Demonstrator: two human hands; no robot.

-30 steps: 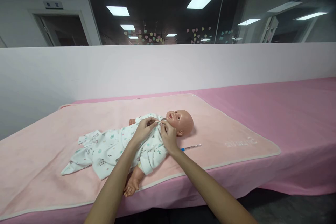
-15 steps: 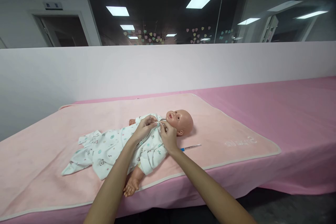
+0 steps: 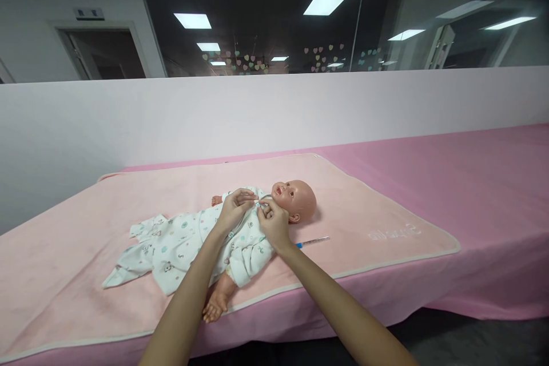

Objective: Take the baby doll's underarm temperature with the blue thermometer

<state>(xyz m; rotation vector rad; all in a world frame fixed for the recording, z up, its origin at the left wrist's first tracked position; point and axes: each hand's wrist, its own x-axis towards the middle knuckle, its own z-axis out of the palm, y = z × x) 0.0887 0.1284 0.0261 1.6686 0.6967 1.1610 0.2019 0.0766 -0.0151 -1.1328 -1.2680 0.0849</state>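
A baby doll [image 3: 295, 199] lies on its back on a pale pink blanket [image 3: 369, 206], head to the right. It wears a white printed romper [image 3: 171, 243]. My left hand [image 3: 235, 209] pinches the romper's front edge just below the doll's chin. My right hand [image 3: 274, 224] pinches the opposite edge of the neckline, fingers closed on the cloth. The two hands nearly touch over the doll's chest. One bare doll hand [image 3: 213, 306] sticks out of a sleeve near the blanket's front edge.
A thin thermometer with a blue tip [image 3: 312, 241] lies on the blanket just right of my right wrist. The blanket covers a long table in a darker pink sheet [image 3: 472, 183]. A white partition wall [image 3: 128, 120] runs behind it.
My fingers have shifted slightly at the romper's neckline, both hands staying on the doll's chest. The view has hardly moved.
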